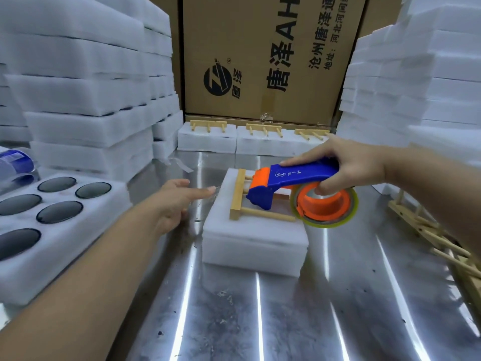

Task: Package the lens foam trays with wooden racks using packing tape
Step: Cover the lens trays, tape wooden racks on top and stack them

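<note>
On a scratched steel table (286, 321), a white foam lens tray (250, 243) sits at centre with a pale wooden rack (238, 194) lying flat on top, ready for binding. Our right hand (356, 165) grips a blue and orange plastic tape dispenser (299, 175), fingers curled over the handle and thumb pressed into the hub of its clear tape roll (325, 222). The nose is low over the rack, seemingly to lay tape across it. Our left hand (177, 201) reaches in with fingers straight, holding nothing, at the tray's left corner, probably to steady it; we cannot tell if it touches. Behind, a brown cardboard box (260, 48) carries sideways black print: a round logo, large "唐泽", "AH", and smaller "沧州唐泽通" and "地址:河北河间". The dispenser's small white marks are unreadable.
</note>
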